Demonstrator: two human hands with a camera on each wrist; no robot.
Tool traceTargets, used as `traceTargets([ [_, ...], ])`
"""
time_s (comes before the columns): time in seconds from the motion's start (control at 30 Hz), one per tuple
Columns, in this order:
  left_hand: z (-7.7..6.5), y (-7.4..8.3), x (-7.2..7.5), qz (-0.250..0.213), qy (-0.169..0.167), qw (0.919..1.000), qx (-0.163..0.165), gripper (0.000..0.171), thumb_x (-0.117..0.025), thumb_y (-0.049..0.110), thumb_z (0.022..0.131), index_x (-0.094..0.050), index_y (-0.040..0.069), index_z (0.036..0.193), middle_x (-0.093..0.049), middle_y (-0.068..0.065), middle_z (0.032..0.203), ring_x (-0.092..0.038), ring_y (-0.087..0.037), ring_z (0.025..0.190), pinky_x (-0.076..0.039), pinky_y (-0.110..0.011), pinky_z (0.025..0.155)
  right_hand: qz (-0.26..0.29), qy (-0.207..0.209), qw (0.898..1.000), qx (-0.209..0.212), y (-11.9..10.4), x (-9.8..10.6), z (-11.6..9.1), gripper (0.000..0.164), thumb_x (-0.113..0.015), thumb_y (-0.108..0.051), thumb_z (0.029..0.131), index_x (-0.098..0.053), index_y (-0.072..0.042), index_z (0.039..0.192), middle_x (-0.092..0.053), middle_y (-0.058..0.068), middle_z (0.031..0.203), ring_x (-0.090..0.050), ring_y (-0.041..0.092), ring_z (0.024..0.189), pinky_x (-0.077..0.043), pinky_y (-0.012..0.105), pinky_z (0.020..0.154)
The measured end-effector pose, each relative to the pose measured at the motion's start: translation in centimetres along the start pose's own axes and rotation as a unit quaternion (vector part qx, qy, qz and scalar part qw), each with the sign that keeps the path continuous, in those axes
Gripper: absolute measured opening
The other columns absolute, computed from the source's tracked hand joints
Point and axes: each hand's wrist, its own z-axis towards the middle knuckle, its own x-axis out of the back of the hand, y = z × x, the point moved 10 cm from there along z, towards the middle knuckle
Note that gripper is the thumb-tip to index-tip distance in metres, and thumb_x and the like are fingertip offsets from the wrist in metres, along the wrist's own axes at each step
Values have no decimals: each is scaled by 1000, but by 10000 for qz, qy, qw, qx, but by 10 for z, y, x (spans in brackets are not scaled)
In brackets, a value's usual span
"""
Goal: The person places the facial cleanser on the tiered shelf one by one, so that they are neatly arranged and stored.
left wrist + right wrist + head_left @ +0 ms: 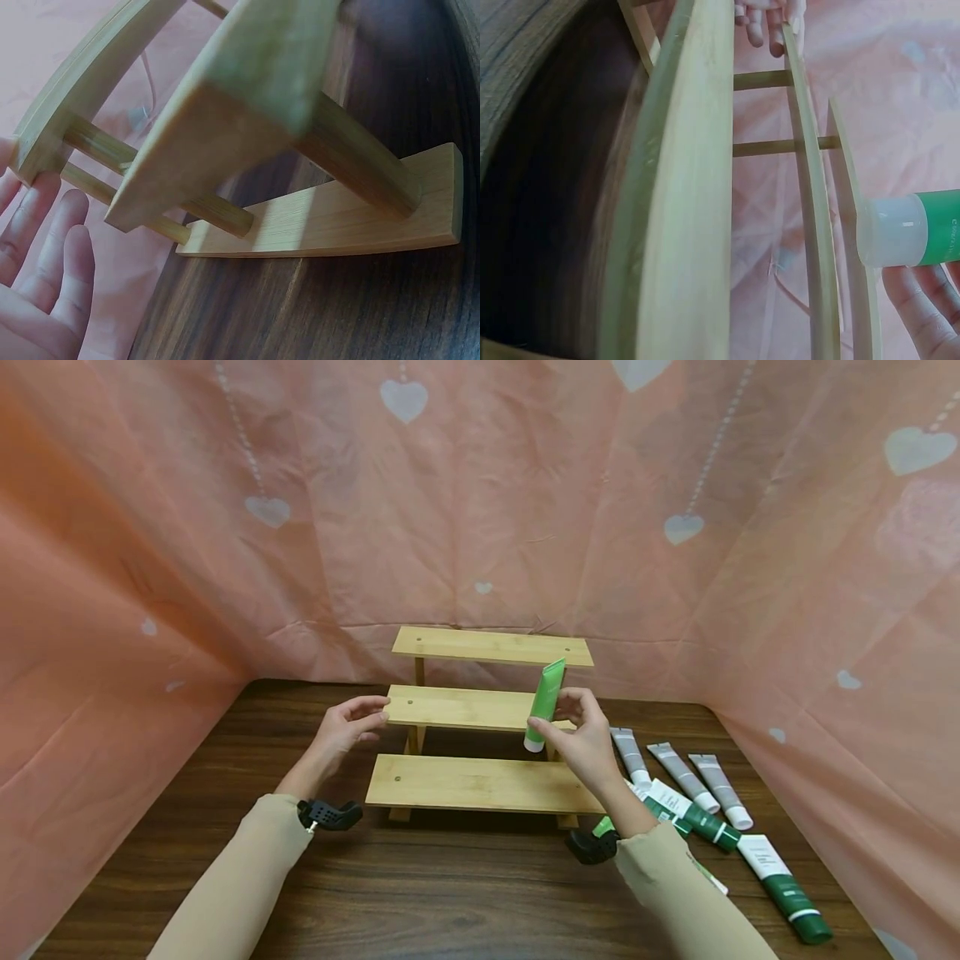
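Observation:
A three-tier wooden display stand (480,783) stands on the table. My left hand (348,727) holds the left end of its middle shelf (461,707) with thumb and finger; the left wrist view shows the fingertips (46,184) at that shelf's corner. Over the right part of the middle shelf, my right hand (588,739) pinches a light green squeeze tube (547,693). The tube is nearly upright, slightly tilted, its white cap (896,231) pointing down. Whether the cap touches the shelf cannot be told. The right hand hides the right end of the middle shelf.
On the dark wood table (450,877), several grey tubes (682,777) and white-and-green tubes (783,889) lie to the right of the stand. More tubes are partly hidden under the right forearm. A pink curtain (480,527) with hearts surrounds the table's back and sides.

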Motion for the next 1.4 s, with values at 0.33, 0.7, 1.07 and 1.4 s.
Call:
traceTargets([
  [0.33, 1, -4, 1, 165, 62, 9998, 100, 45, -68, 23, 86, -57, 3, 125, -58, -8, 110, -60, -14, 91, -53, -32, 76, 21, -11, 10000, -2, -3, -13, 13, 43, -73, -2, 78, -47, 4, 112, -57, 20, 102, -56, 33, 90, -52, 25, 64],
  [0.7, 1, -4, 1, 140, 17, 9999, 68, 45, -68, 23, 87, -56, 2, 125, -55, -16, 114, -60, -17, 92, -51, -40, 81, -55, -121, 9993, 356, -18, -34, 31, 46, -74, -3, 78, -51, 3, 117, -58, 20, 98, -57, 33, 89, -53, 28, 63],
  [1.07, 2, -5, 1, 130, 46, 9999, 73, 44, -68, 21, 86, -57, 2, 124, -58, -6, 106, -60, -17, 90, -52, -39, 80, -96, -44, 9994, 326, -24, -46, 45, 45, -75, -7, 79, -51, 3, 116, -57, 21, 100, -57, 32, 92, -51, 40, 78],
  [1.4, 2, -5, 0, 132, 43, 9998, 111, 43, -68, 20, 86, -57, 3, 124, -58, -11, 110, -61, -16, 89, -52, -37, 79, -38, 109, 9990, 437, -25, -55, 56, 44, -74, -8, 79, -50, 4, 114, -56, 21, 98, -57, 33, 87, -50, 42, 78],
])
